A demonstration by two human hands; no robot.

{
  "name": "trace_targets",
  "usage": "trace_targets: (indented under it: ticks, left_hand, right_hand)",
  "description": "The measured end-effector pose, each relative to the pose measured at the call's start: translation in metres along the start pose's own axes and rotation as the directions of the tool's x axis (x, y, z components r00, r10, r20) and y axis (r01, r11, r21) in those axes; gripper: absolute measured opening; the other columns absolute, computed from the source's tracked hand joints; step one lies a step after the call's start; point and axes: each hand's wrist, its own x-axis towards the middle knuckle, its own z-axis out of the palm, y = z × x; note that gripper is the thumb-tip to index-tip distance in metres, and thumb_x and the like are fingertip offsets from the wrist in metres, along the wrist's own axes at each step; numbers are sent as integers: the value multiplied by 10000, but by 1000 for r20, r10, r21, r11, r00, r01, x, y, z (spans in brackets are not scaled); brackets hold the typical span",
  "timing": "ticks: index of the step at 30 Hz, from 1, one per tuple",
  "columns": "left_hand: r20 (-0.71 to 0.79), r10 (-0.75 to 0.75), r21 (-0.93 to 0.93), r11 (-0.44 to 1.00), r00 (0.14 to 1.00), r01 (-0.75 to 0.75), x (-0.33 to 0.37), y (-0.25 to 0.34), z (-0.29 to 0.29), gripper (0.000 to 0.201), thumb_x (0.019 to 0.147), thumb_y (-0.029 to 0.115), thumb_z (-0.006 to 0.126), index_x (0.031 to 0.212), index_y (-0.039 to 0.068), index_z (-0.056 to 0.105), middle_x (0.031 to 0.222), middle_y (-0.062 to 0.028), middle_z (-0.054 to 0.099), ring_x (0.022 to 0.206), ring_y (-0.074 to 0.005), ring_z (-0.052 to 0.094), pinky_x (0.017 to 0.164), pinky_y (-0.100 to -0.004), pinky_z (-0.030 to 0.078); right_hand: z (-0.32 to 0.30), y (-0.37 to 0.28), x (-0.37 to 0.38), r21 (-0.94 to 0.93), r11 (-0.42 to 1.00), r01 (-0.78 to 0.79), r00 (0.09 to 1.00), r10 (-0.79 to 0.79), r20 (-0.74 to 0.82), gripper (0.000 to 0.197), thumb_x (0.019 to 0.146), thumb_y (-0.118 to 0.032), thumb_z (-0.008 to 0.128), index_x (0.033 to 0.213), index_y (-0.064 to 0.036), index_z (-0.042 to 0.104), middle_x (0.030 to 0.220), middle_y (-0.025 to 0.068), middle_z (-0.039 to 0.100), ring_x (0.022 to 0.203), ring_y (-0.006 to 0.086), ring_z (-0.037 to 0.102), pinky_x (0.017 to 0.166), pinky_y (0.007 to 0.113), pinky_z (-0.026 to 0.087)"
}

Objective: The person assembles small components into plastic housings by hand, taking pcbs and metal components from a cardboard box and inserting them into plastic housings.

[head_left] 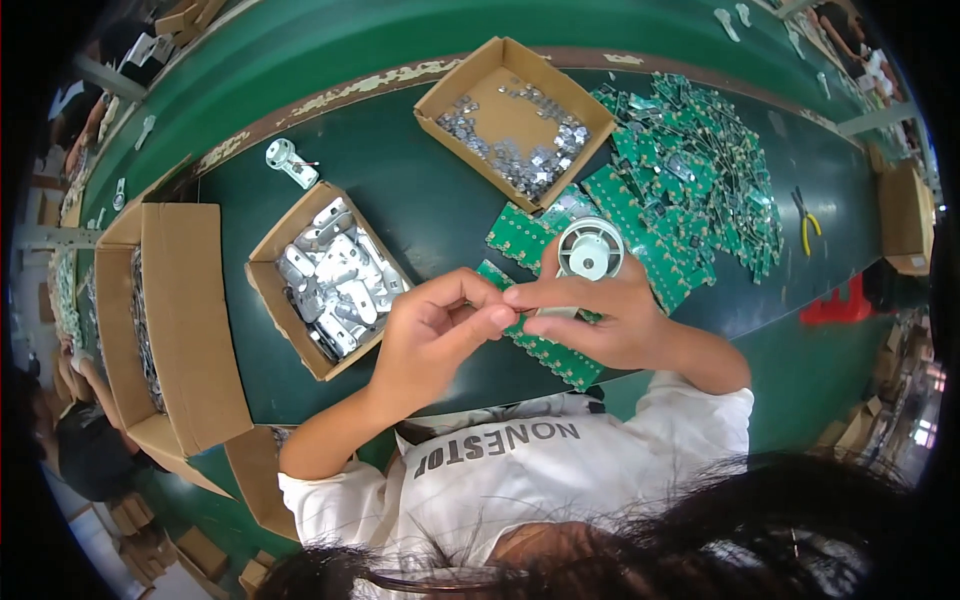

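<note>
My right hand (630, 318) is wrapped round a pale handheld fan housing (590, 252), its round head up and its handle partly hidden by my fingers. Fingertips of both hands meet just left of the handle. There my left hand (428, 328) is closed in a pinch on what looks like thin dark wires (522, 309), mostly covered by the fingers. Beneath and beyond my hands lie green circuit board panels (548, 352), some reaching under the right hand. A second pale fan housing (291, 162) rests on the table at the far left, with a short wire at its end.
A cardboard tray of small metal pieces (497, 62) stands at the back. Left of my hands is a box of shiny metal parts (322, 372). Loose boards pile up (700, 170) at right, near yellow-handled pliers (808, 225). A larger carton (190, 320) stands far left.
</note>
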Motion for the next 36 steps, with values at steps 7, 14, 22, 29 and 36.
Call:
trace_targets:
  ticks: [7,14,22,29,36]
  left_hand:
    - [107,101,437,889,989,-138,27,14,25,87,837,-20,649,919,-44,632,881,-92,648,798,-146,642,754,-267,543]
    - [338,85,654,695,937,-299,80,24,57,68,829,-8,625,893,-30,625,831,-99,656,741,-163,656,651,-269,532]
    - [674,348,730,-448,652,-516,167,16,77,109,786,99,598,740,55,509,626,-57,510,576,-237,603,442,-363,475]
    - [724,163,689,-118,670,-715,226,-16,112,89,800,108,552,805,27,586,769,-139,582,746,-314,624,614,-403,538]
    - [730,142,678,-271,668,-684,251,-33,106,250,742,102,681,986,86,632,827,-72,577,829,-271,603,679,-398,513]
  right_hand:
    - [-15,1,-25,-40,989,-139,972,129,-195,160,705,-65,776,850,-70,709,765,65,591,714,191,576,618,314,450]
    - [-38,11,-58,364,880,-304,840,428,-334,65,745,4,690,782,-14,639,734,30,603,693,106,570,545,243,426]
    - [-81,27,-85,593,758,-274,715,572,-401,50,832,37,617,847,29,570,796,80,538,633,159,629,532,256,515]
    - [-110,29,-114,404,868,-288,623,490,-609,38,831,16,626,863,25,608,888,97,499,603,174,621,508,266,490]
    - [-105,29,-114,331,887,-321,642,461,-613,53,836,8,650,887,20,637,922,84,556,681,116,592,654,249,465]
